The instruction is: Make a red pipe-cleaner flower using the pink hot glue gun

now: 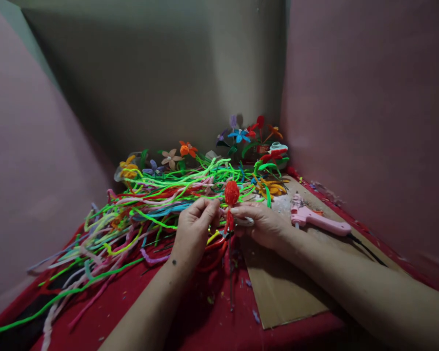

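A red pipe-cleaner flower bud [232,193] stands upright on a thin dark wire stem [231,278], with red ends hanging just under its head. My right hand [259,223] pinches it from the right, below the head. Something pale and smooth shows under those same fingers; its kind is unclear. Closed in a pinch, my left hand [199,222] is close on the left of the bud. Whatever lies between its fingertips is too small to make out. Below the hands, red-handled scissors [216,256] lie partly hidden on the red cloth.
Many loose pipe cleaners [149,209] cover the left and middle. A pink glue gun [320,220] rests on a cardboard sheet [285,297] at the right, its black cord trailing. Finished flowers [239,135] stand along the back wall. Pink walls rise on both sides.
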Demonstrator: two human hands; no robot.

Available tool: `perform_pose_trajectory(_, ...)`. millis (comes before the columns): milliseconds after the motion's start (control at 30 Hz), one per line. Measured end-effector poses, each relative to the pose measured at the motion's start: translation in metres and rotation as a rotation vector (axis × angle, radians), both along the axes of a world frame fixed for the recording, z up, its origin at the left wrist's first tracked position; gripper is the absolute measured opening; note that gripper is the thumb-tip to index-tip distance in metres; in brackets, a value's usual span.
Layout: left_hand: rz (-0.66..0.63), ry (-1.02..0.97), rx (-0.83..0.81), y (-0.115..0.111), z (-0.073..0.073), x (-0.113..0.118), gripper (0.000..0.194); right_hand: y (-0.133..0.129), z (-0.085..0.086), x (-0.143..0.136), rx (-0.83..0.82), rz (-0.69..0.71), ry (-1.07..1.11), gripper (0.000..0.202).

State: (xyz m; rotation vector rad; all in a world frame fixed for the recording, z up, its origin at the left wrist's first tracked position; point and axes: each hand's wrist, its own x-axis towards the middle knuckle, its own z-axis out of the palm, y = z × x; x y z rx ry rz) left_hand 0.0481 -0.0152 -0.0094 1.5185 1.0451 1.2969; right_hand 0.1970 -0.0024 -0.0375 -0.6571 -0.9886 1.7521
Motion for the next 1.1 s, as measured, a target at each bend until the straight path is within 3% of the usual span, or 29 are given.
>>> perform_pose_trajectory(167,0.031,0.299,0.1,-0.004,-0.009,0.01,0.024,0.002,0.0,-0.002,-0.005,-0.129,0.044,0.008)
perform_pose_trajectory(367,0.263,0.866,0.388,-0.007,-0.025,0.01,0.019,-0.004,-0.003,-0.008,0.019,-0.166,0.073,0.011)
perform_pose_trajectory(600,0.305,1.067,0.526,-0.007,-0.027,0.013,0.02,-0.007,-0.005,-0.011,-0.021,-0.195,0.09,0.013)
perform_pose_trajectory(767,0.245,0.829,0.393,-0.006,-0.023,0.014,0.018,-0.009,-0.001,-0.012,-0.023,-0.199,0.111,0.017)
perform_pose_trajectory(1000,-0.17,-0.016,-0.313,-0.008,-0.005,0.012,0.022,-0.005,0.001,-0.005,0.095,-0.093,0.023,0.018)
perform_pose_trajectory(1100,-0.299,-0.21,-0.449,-0.009,0.001,0.011,0.021,-0.004,0.003,-0.001,0.162,-0.071,0.001,0.015)
